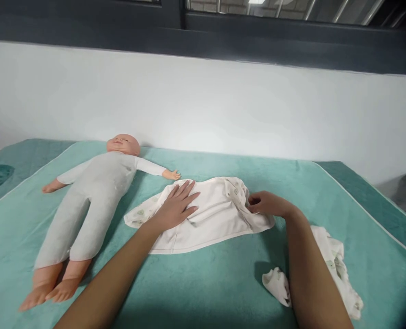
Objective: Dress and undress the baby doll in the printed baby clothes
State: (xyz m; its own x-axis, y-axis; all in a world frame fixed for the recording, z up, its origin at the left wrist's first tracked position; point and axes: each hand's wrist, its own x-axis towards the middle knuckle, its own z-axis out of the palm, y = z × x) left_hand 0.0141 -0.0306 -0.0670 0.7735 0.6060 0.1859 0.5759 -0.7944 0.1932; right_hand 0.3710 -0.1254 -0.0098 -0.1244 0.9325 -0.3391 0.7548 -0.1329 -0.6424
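Note:
A white baby shirt (206,219) with small printed patterns on its sleeves lies spread out, creased, on a green padded cover (203,292). My left hand (175,208) rests flat on the shirt's left part, fingers spread. At the other end, my right hand (266,204) has curled fingers closed on the fabric by the patterned sleeve; some fingertips are hidden. To the left, a baby doll (100,183) with a pale cloth body lies on its back, one hand close to the shirt's upper edge.
A small crumpled white cloth (277,285) lies beside my right forearm. Beyond that arm is another white patterned garment (340,269), partly hidden by it. A white wall (203,100) stands behind the cover, below a dark window frame (203,39).

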